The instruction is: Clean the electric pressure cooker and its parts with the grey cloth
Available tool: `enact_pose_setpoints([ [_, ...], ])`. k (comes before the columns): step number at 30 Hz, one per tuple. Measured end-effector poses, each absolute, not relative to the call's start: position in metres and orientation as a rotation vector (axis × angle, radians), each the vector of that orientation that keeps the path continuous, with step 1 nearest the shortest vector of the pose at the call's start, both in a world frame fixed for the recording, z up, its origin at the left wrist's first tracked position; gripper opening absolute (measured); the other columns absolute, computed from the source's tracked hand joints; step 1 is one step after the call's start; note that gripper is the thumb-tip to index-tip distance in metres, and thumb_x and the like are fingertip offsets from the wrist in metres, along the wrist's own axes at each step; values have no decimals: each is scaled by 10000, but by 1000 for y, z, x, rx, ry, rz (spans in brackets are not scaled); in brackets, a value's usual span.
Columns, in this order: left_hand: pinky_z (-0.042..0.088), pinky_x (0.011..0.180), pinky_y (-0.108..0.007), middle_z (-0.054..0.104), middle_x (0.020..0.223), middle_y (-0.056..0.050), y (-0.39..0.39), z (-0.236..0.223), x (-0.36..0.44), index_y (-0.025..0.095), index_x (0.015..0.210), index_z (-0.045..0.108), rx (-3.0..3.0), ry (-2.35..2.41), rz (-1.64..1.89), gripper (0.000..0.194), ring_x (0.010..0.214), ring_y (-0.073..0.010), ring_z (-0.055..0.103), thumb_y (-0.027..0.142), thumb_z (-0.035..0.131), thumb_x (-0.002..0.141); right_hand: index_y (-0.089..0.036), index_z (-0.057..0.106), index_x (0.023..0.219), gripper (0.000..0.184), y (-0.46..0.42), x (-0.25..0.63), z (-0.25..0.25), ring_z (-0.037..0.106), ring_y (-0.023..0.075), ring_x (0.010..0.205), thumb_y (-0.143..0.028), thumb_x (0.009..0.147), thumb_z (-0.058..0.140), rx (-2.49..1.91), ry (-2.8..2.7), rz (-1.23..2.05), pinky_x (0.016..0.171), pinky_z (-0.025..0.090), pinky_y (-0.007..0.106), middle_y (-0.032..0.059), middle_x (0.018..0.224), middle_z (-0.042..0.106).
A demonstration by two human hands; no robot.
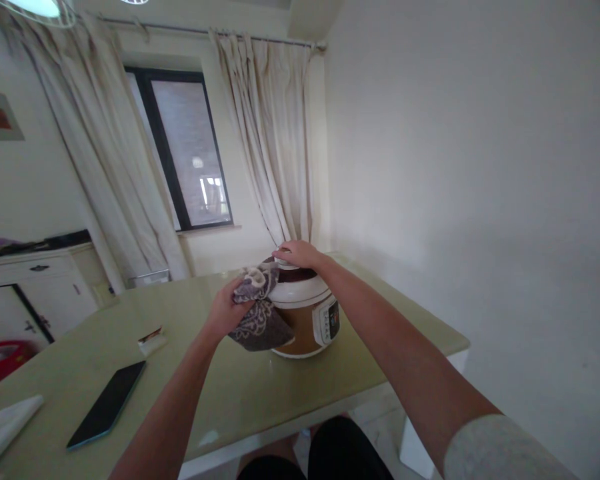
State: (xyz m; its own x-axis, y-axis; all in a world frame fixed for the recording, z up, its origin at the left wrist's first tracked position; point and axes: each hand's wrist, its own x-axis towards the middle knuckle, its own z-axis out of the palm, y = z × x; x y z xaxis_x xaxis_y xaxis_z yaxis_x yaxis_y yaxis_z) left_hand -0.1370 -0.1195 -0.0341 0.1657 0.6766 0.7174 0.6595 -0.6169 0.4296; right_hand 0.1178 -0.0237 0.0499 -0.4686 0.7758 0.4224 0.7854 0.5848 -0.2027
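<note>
An electric pressure cooker point(300, 323) with a gold-brown body, white lid rim and front control panel stands on the pale green table point(240, 393). My right hand point(299, 253) grips the handle on top of its lid, fingers curled over it. My left hand point(229, 308) is closed on a grey-brown cloth point(263, 327) with a pale floral pattern. The cloth lies against the cooker's left side and hides part of the body and lid. Part of the handle is hidden under my right hand.
On the table's left lie a dark phone or tablet point(107, 403), a small white box-like item point(151, 341) and a white flat object point(7, 427). A white wall point(480, 200) runs along the right. Curtains point(275, 133) hang behind. A white cabinet point(60, 280) stands at far left.
</note>
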Motion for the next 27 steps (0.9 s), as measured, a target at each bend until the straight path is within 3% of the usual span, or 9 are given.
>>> enact_pose_setpoints([
  [4,533,966,-470,766,1032,-84,-152,-32,-115,271,940,733,2648,1403,1329,230,979,-330,692,279,720,711,-211,766,1196,623,-30,117,54,689,292,1158,-728,1016,469,-1262,-2339,-41,917,471,332,123,1275,758],
  [13,567,921,-443,787,1074,-96,-123,-30,-128,194,1099,736,2324,1460,1401,418,1010,-326,716,443,654,773,-201,755,1207,604,-35,118,55,688,251,1156,-687,1052,432,-1295,-2357,-99,915,450,293,113,1273,756],
  [22,502,923,-459,759,1056,-92,-182,-23,-69,240,1006,763,2969,1625,982,255,1060,-334,638,344,742,774,-208,752,1229,620,-36,115,57,694,275,1161,-707,1037,437,-1333,-2330,-122,920,472,319,125,1267,761],
  [27,467,863,-485,744,1052,-103,-197,-43,-26,237,1064,759,2998,1871,1042,303,1064,-350,620,338,756,779,-198,740,1248,599,-38,114,57,691,281,1191,-682,1045,452,-1343,-2351,-138,934,475,319,131,1278,757],
])
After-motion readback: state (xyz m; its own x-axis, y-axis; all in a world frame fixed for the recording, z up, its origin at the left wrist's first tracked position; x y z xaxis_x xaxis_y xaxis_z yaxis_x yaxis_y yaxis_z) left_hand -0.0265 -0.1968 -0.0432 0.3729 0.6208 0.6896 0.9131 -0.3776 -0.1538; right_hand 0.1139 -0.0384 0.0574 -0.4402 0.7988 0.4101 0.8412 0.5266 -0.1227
